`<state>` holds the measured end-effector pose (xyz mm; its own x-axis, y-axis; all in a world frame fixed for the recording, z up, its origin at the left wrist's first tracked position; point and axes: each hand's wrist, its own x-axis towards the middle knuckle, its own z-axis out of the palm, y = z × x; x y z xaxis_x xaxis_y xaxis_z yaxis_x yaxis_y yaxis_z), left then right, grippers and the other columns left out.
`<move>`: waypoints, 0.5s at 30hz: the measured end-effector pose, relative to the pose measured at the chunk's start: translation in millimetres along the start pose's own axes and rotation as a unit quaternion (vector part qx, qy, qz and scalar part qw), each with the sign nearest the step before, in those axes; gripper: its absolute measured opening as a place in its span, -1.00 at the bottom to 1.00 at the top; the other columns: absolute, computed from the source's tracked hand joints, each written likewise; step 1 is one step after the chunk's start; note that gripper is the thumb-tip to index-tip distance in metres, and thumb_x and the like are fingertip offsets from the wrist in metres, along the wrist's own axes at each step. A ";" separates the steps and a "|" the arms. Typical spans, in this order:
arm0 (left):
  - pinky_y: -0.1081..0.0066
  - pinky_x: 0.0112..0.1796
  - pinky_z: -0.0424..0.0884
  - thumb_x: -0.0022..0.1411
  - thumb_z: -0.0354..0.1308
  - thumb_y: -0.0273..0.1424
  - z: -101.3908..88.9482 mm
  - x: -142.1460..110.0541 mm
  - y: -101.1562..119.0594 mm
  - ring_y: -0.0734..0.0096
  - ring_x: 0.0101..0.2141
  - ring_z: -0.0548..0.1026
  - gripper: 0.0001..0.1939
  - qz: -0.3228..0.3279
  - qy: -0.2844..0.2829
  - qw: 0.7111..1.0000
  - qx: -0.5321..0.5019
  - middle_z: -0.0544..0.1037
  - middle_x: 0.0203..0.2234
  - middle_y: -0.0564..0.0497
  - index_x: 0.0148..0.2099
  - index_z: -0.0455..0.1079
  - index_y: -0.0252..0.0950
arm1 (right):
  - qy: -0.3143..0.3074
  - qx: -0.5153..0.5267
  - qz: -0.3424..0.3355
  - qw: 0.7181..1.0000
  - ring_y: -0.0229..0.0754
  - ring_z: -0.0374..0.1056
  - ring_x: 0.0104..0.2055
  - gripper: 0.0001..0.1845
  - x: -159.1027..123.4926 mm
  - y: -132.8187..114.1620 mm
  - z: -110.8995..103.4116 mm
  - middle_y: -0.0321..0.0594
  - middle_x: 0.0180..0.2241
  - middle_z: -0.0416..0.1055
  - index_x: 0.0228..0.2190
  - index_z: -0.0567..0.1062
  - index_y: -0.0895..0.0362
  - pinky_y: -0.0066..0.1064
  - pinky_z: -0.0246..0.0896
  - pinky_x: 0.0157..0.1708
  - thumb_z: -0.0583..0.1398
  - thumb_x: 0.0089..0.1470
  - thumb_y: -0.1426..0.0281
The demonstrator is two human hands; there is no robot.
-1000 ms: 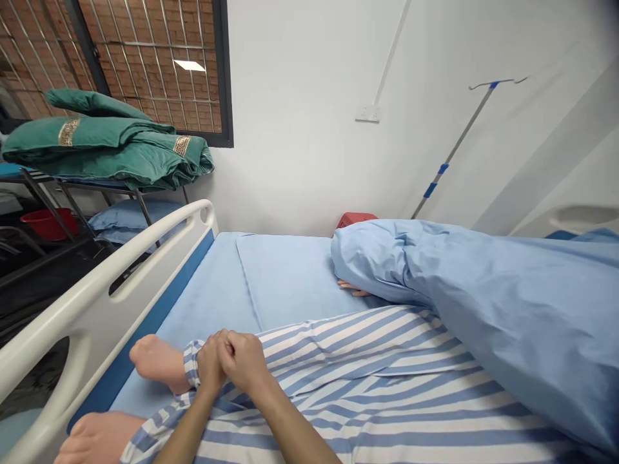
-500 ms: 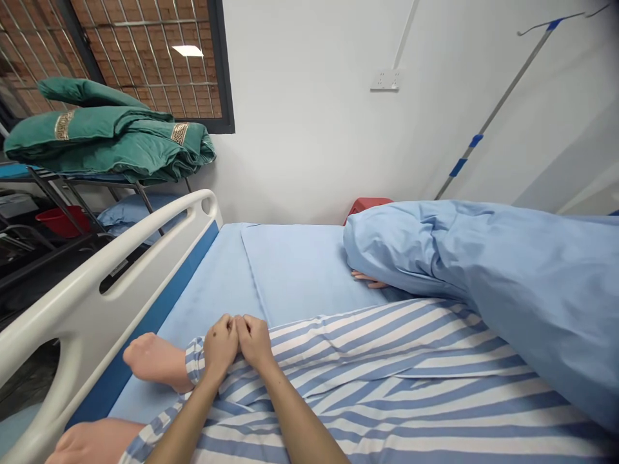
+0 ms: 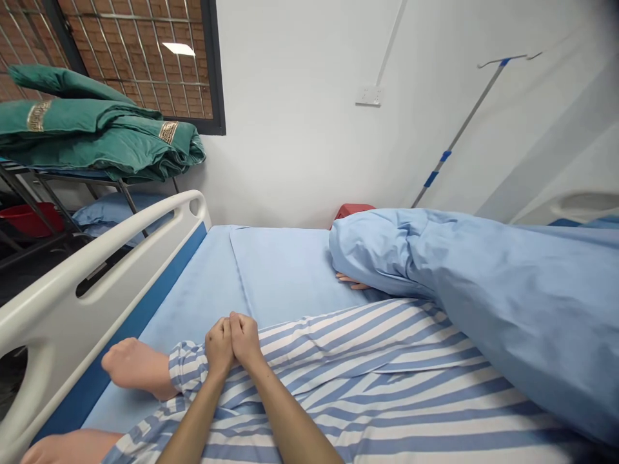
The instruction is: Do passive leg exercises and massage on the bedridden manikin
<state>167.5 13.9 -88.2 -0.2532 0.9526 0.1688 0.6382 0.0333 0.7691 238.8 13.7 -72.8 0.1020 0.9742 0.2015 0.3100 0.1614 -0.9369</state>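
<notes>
Fingers (image 3: 220, 332) curled and together on both hands, tips pressed down into the striped cloth, which bunches under them; tips hidden, so cannot confirm a real clamp. Head view only. Left hand (image 3: 219, 348) and right hand (image 3: 246, 341) sit side by side, knuckles touching, wrists bent slightly, forearms rising from the bottom edge and converging on the hands. Both hands rest on the striped patient trousers (image 3: 338, 361), just beside the cuff (image 3: 186, 367) of one leg. That leg ends in a bare manikin foot (image 3: 138, 367), lying on its side on the blue bed sheet (image 3: 285, 270), just left of the left hand. A second bare foot (image 3: 72, 448) sits at the bottom-left corner, partly out of frame. White bed rail (image 3: 72, 277) with blue trim runs along the left of the bed. Light blue blanket (image 3: 483, 303) bunched over the right side, a manikin hand (image 3: 351, 281) poking out beneath it. Behind: IV pole (image 3: 459, 135) against the white wall, red object (image 3: 353, 209) at the bed end. Far left: green folded quilts (image 3: 97, 129) on a metal rack (image 3: 77, 177), blue pillow (image 3: 116, 209) under them, red basin (image 3: 29, 219) lower down
</notes>
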 end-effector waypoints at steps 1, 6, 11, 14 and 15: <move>0.47 -0.46 0.07 0.20 -0.23 -0.26 -0.6 -0.2 1.0 0.49 -0.56 0.22 -0.65 0.000 -0.004 1.000 0.007 0.35 -0.65 0.06 -0.57 0.15 -0.24 | -0.011 -0.036 -0.004 0.999 -0.34 0.03 -0.61 -0.54 1.4 -3.7 -5.1 -0.36 -0.70 0.16 -0.71 0.25 0.15 -0.48 -0.12 -0.58 -0.08 0.15 0.25; 0.46 -0.48 0.01 0.18 -0.18 -0.26 2.0 -3.4 7.1 0.49 -0.57 0.18 -0.66 0.008 -0.018 0.998 0.064 0.31 -0.67 0.09 -0.60 0.13 -0.25 | -0.041 -0.215 -0.073 0.973 -0.33 0.05 -0.59 -0.54 5.2 -11.6 -42.2 -0.31 -0.66 0.29 -0.65 0.37 0.15 -0.44 -0.18 -0.54 -0.07 0.17 0.27; 0.47 -0.50 0.00 0.15 -0.16 -0.28 4.4 -4.4 9.0 0.50 -0.58 0.15 -0.66 -0.007 0.003 0.996 0.088 0.23 -0.71 0.12 -0.63 0.07 -0.25 | -0.010 -0.222 -0.059 0.973 -0.34 0.03 -0.59 -0.51 2.5 10.0 -58.6 -0.33 -0.68 0.24 -0.64 0.36 0.15 -0.44 -0.20 -0.53 -0.10 0.19 0.26; 0.47 -0.50 0.01 0.14 -0.14 -0.28 3.0 -2.7 14.4 0.50 -0.58 0.15 -0.66 -0.006 -0.008 0.996 0.091 0.18 -0.73 0.13 -0.64 0.04 -0.25 | 0.004 -0.158 -0.052 0.986 -0.35 0.02 -0.61 -0.49 3.3 18.4 -58.2 -0.36 -0.71 0.15 -0.69 0.30 0.15 -0.45 -0.21 -0.55 -0.12 0.19 0.23; 0.47 -0.50 0.02 0.13 -0.13 -0.28 3.0 -1.8 18.7 0.50 -0.59 0.15 -0.66 -0.006 -0.008 0.996 0.086 0.16 -0.74 0.14 -0.65 0.02 -0.25 | 0.010 -0.133 -0.050 0.990 -0.35 0.01 -0.61 -0.48 4.1 19.1 -58.2 -0.37 -0.72 0.12 -0.70 0.27 0.15 -0.45 -0.21 -0.56 -0.13 0.19 0.23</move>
<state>182.0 13.8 -76.0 -0.2505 0.9564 0.1504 0.7512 0.0940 0.6534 300.1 11.5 -73.2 0.0755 0.9520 0.2967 0.5576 0.2063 -0.8041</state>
